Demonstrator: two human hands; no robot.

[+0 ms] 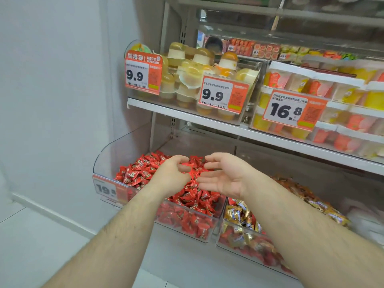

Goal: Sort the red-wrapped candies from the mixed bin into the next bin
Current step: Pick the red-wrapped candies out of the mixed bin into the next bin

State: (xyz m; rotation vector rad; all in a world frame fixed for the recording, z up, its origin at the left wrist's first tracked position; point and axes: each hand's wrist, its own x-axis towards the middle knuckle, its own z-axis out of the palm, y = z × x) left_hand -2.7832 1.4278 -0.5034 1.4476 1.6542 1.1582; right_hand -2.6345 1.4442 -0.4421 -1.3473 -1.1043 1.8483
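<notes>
Shop shelving (187,116); clear bins: red candies (187,204), mixed bin (239,233); white wall (52,80).

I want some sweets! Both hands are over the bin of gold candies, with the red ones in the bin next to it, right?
Not quite. In the head view both hands, left hand and right hand, are over the red candies bin; the gold candies lie in the mixed bin beside it.
</notes>
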